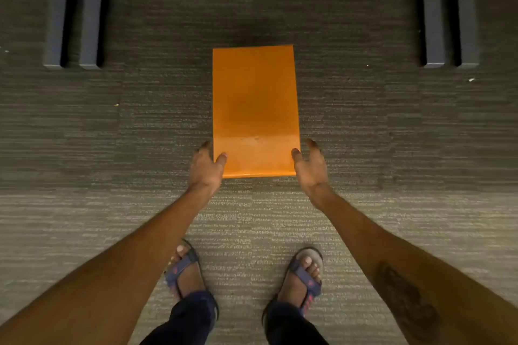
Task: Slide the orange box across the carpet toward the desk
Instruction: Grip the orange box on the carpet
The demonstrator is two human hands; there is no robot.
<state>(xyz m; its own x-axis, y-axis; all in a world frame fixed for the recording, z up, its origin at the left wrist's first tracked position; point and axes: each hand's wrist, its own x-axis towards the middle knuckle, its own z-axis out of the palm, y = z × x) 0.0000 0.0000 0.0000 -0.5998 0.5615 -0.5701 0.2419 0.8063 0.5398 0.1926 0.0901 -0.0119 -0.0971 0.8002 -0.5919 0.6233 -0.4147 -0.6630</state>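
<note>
Both forearms are reaching up from the bottom corners of the frame toward the middle, the right one showing a dark tattoo at the lower right. Beneath everything, the carpet point(364, 148) is filling the whole picture — grey, with fine horizontal streaks. Dark desk legs are standing on it in pairs, one pair point(73, 22) at the upper left and the other pair point(448, 22) at the upper right, well apart.

Between those pairs, at the centre of the frame, the orange box point(253, 109) is lying flat on the carpet, its long sides running up and down the picture and its near end pointing at the feet. The left hand point(206, 166) is pressing against the box's lower left corner, thumb lying on the top face, fingers spread down the side. The right hand point(308, 166) is doing the same at the lower right corner — thumb touching the edge, fingers loosely open beside it. Neither hand is closing around the box; both are part open, bracketing its near end.

Lower down, two feet in blue strapped sandals point(304, 274) are standing on the carpet, dark trouser cuffs just below them.
</note>
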